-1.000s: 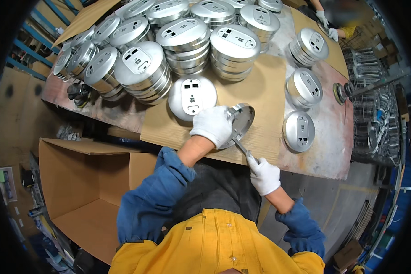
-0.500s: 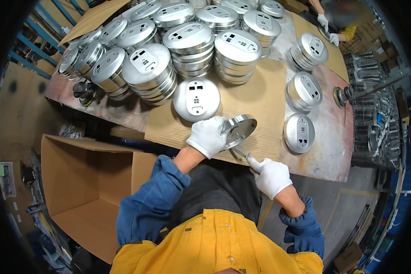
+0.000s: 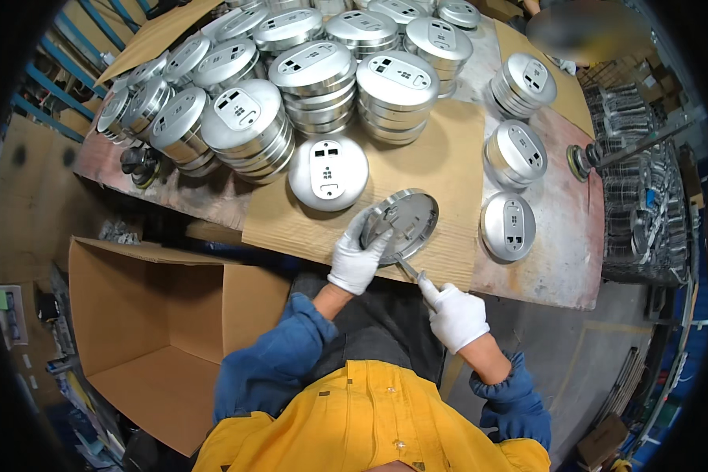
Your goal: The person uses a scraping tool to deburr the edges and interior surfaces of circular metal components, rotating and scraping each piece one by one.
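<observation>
My left hand (image 3: 356, 262), in a white glove, grips a round metal cover (image 3: 417, 219) by its left rim, with the thumb inside. The cover is tilted, and its hollow inside with raised ribs faces me. In my gloved right hand (image 3: 456, 316) is a slim metal hand tool (image 3: 407, 268), like a file or scraper; its exact kind is unclear. The tool's tip is at the cover's near lower rim. Just beyond my left hand lies a finished-side-up cover (image 3: 328, 174) with square cut-outs and a pale oval panel.
Stacks of similar covers (image 3: 244, 130) fill the table's far and left side. More covers (image 3: 509, 226) line the right. Cardboard (image 3: 456, 173) covers the work area. A large cardboard box (image 3: 145, 315) stands open at my left. Another person's hand (image 3: 565, 66) shows at the far right.
The cover has turned so that more of its inside shows, and my left thumb now reaches inside it. My right hand has shifted slightly left with the tool. The view has moved a little.
</observation>
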